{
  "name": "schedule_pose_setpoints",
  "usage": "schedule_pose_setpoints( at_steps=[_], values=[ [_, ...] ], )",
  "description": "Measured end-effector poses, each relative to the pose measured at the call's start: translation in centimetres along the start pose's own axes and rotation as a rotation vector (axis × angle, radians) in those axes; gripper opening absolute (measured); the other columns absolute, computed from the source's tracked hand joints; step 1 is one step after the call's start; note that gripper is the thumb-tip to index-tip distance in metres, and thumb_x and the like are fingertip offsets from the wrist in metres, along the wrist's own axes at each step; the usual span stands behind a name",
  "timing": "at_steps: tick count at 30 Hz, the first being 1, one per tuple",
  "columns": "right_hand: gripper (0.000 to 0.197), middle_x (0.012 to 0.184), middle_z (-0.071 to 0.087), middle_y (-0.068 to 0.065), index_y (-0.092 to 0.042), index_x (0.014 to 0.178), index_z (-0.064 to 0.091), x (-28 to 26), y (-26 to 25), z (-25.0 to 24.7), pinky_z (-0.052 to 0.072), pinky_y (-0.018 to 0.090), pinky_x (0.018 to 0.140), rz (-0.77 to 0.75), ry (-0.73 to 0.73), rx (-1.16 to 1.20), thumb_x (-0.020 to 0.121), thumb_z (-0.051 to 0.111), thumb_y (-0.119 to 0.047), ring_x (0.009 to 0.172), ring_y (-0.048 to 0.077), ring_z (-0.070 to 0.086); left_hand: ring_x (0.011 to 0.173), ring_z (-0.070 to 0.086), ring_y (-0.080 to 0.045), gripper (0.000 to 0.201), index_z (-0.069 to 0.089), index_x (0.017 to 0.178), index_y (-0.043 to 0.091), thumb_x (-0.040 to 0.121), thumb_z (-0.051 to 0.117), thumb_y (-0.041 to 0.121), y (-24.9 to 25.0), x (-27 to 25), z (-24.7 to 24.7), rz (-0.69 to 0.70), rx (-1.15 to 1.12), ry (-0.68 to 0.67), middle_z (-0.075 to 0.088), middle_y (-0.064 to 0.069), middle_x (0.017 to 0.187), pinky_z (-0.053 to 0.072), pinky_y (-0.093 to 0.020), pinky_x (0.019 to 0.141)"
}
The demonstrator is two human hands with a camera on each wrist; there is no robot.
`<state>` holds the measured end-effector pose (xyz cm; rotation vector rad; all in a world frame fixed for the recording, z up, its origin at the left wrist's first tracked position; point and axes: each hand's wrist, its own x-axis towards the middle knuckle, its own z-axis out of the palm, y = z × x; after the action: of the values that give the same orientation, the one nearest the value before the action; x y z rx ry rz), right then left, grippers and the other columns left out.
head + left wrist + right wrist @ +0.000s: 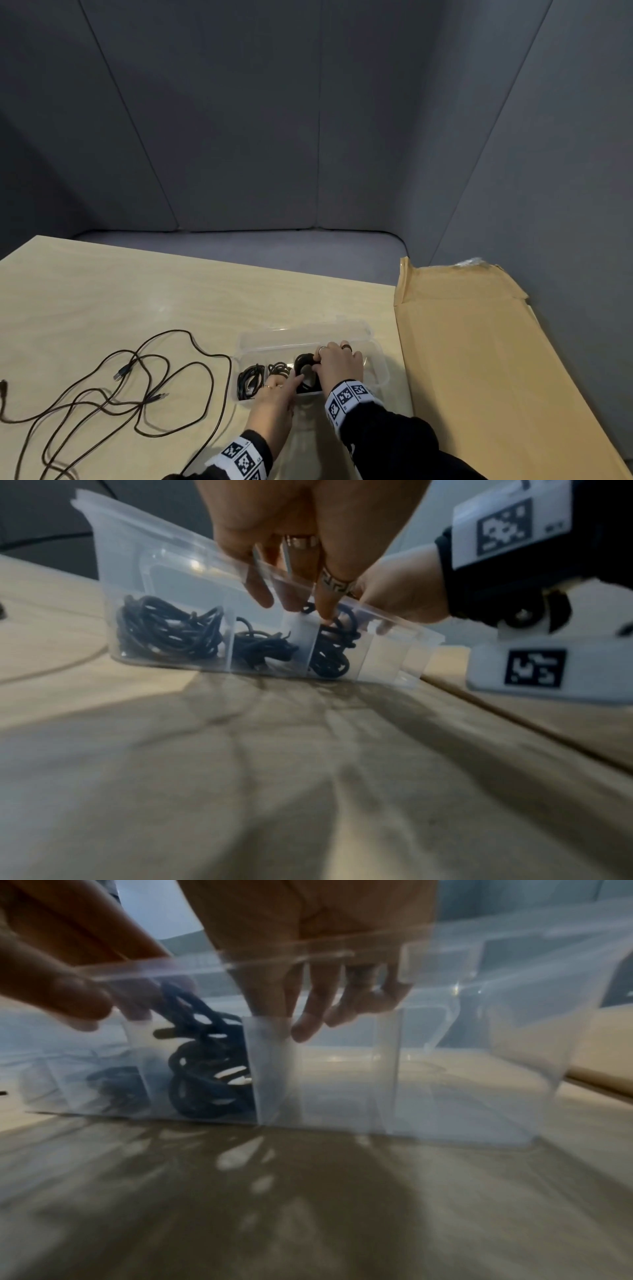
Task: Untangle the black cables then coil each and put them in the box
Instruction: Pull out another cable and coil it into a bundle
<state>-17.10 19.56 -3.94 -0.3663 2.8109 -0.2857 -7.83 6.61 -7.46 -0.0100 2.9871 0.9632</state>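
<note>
Pressing a coiled cable (304,373) into the third compartment from the left of the clear box (375,346), lower centre of the head view. Left hand (275,401) reaches in with fingers extended onto the coil; right hand (339,365) sits over the box with fingers dipping inside, fingertips (303,1031) at the divider, whether they pinch the cable I cannot tell. Two coils (251,380) already sit in the compartments to the left. Loose cables (137,387) lie tangled on the worktop (137,291), lower left.

Risks:
- coil looks springy; likely pops open or rides over the divider once pressure comes off
- box is light, a sideways push could slide or tip it
- the remaining tangle may knot tighter if yanked by one end
</note>
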Motion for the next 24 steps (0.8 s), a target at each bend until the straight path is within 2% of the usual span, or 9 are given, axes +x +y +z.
schedule_pose_setpoints(
  at_steps=[2, 4, 10, 13, 15, 16, 18, 21, 24],
  values=[
    [0.025, 0.121, 0.057, -0.001, -0.026, 0.114, 0.061, 0.1, 0.0, -0.2, 0.029, 0.041, 0.096, -0.016, -0.004, -0.055, 0.096, 0.045, -0.033, 0.125, 0.023, 0.037, 0.072, 0.061, -0.011, 0.087, 0.058, 0.111, 0.024, 0.031, 0.080, -0.004, -0.3, 0.3, -0.2, 0.073, 0.147, -0.099, 0.070, 0.001, 0.083, 0.053, -0.019, 0.057],
    [0.028, 0.120, 0.058, 0.001, -0.024, 0.115, 0.061, 0.3, 0.1, -0.4, 0.029, 0.041, 0.094, -0.065, -0.019, -0.119, 0.097, 0.042, -0.033, 0.124, 0.024, 0.038, 0.079, 0.049, -0.010, 0.088, 0.067, 0.102, 0.022, 0.018, 0.083, 0.005, 0.1, 0.8, -0.8, 0.135, 0.379, -0.110, 0.073, 0.005, 0.084, 0.049, -0.019, 0.050],
    [0.032, 0.126, 0.051, 0.000, -0.025, 0.122, 0.055, -0.6, 1.8, -1.7, 0.032, 0.039, 0.101, -0.064, -0.043, 0.079, 0.098, 0.035, -0.029, 0.125, 0.022, 0.039, 0.093, 0.042, -0.022, 0.062, 0.073, 0.089, 0.030, 0.028, 0.081, 0.033, 1.2, 1.5, -2.4, 0.260, 0.685, -0.173, 0.072, 0.009, 0.101, 0.052, -0.033, 0.054],
    [0.029, 0.120, 0.053, 0.000, -0.025, 0.114, 0.059, -2.3, 2.3, -2.0, 0.035, 0.036, 0.100, -0.107, -0.075, 0.179, 0.093, 0.043, -0.038, 0.119, 0.019, 0.043, 0.086, 0.042, -0.020, 0.043, 0.071, 0.074, 0.034, 0.033, 0.079, 0.043, 1.7, 2.5, -3.0, 0.248, 0.748, -0.272, 0.072, 0.013, 0.092, 0.052, -0.033, 0.054],
    [0.037, 0.122, 0.047, 0.000, -0.025, 0.117, 0.060, -3.4, 2.6, -1.5, 0.034, 0.038, 0.101, -0.180, -0.140, 0.095, 0.090, 0.048, -0.047, 0.117, 0.018, 0.041, 0.090, 0.048, -0.022, 0.038, 0.070, 0.078, 0.035, 0.043, 0.076, 0.050, 2.7, 3.1, -3.7, 0.241, 0.798, -0.342, 0.070, 0.013, 0.094, 0.052, -0.039, 0.064],
    [0.039, 0.124, 0.043, 0.000, -0.024, 0.121, 0.059, -3.8, 2.7, -1.2, 0.034, 0.038, 0.101, -0.213, -0.148, 0.030, 0.089, 0.050, -0.046, 0.118, 0.020, 0.039, 0.101, 0.050, -0.025, 0.036, 0.069, 0.092, 0.035, 0.060, 0.071, 0.051, 3.1, 3.2, -3.9, 0.252, 0.811, -0.375, 0.067, 0.010, 0.108, 0.049, -0.046, 0.079],
    [0.036, 0.126, 0.041, 0.002, -0.022, 0.125, 0.056, -4.1, 2.9, -0.6, 0.032, 0.039, 0.100, -0.247, -0.131, -0.024, 0.092, 0.049, -0.034, 0.121, 0.023, 0.038, 0.127, 0.034, -0.030, 0.037, 0.055, 0.123, 0.026, 0.089, 0.046, 0.038, 3.8, 3.6, -4.2, 0.216, 0.805, -0.482, 0.045, 0.004, 0.141, 0.024, -0.054, 0.105],
    [0.032, 0.127, 0.040, 0.004, -0.024, 0.123, 0.057, -3.9, 2.9, -0.6, 0.030, 0.039, 0.098, -0.238, -0.131, -0.004, 0.093, 0.046, -0.023, 0.124, 0.024, 0.033, 0.134, 0.023, -0.029, 0.038, 0.049, 0.129, 0.029, 0.093, 0.038, 0.032, 3.7, 4.0, -4.4, 0.244, 0.774, -0.463, 0.029, 0.009, 0.152, 0.014, -0.052, 0.110],
    [0.032, 0.127, 0.039, 0.004, -0.025, 0.123, 0.056, -3.8, 2.8, -0.7, 0.029, 0.041, 0.097, -0.229, -0.160, -0.035, 0.092, 0.048, -0.022, 0.125, 0.025, 0.030, 0.114, 0.040, -0.017, 0.037, 0.060, 0.113, 0.041, 0.077, 0.065, 0.041, 2.7, 3.5, -4.6, 0.249, 0.671, -0.397, 0.051, 0.023, 0.133, 0.026, -0.037, 0.098]
  ],
)
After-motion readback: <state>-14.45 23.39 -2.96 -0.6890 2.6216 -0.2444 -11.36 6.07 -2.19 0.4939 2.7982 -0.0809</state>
